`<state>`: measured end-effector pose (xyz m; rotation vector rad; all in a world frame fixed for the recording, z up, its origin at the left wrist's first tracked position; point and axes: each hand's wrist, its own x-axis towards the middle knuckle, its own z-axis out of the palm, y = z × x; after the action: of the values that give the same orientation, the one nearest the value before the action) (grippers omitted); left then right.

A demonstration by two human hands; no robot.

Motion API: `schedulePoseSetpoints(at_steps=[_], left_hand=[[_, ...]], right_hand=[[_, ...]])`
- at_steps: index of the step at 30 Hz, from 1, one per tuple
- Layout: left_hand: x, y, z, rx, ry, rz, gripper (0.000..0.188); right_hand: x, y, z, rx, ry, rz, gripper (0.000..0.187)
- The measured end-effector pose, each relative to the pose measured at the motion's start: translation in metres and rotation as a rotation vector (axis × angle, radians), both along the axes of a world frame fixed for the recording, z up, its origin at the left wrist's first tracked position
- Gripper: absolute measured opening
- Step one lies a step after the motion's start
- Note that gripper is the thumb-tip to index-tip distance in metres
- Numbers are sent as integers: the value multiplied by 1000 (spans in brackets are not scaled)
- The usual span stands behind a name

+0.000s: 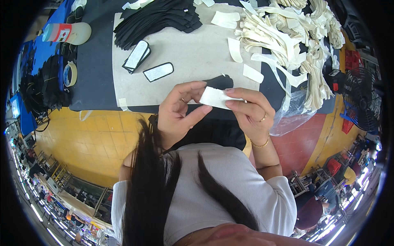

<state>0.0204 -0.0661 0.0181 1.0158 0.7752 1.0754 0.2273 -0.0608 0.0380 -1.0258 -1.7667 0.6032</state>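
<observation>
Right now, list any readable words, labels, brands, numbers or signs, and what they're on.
Nothing here I can quote:
Bottle: red-and-white label, print too small to read reliably.
Tape: marks inside the ring, blurred.
Fan: pale mark on the hub, too blurred to read.
White piece: no text seen.

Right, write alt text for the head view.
A right hand pinches a small white piece by the near edge of a worktable, the left hand at its left end. On a pale sheet lie stacked black pieces and black-edged white patches; a heap of cream pieces lies to the right.
</observation>
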Motion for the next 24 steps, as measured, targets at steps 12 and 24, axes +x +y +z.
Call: schedulePoseSetpoints(at_steps=[12, 24], left_hand=[[5, 6, 23, -82, 109, 100, 26], [16, 21, 20, 765, 691, 247, 36]], right_hand=[[-2, 3, 5, 26, -106, -23, 29], [-18, 8, 16, -165, -46, -169, 17]])
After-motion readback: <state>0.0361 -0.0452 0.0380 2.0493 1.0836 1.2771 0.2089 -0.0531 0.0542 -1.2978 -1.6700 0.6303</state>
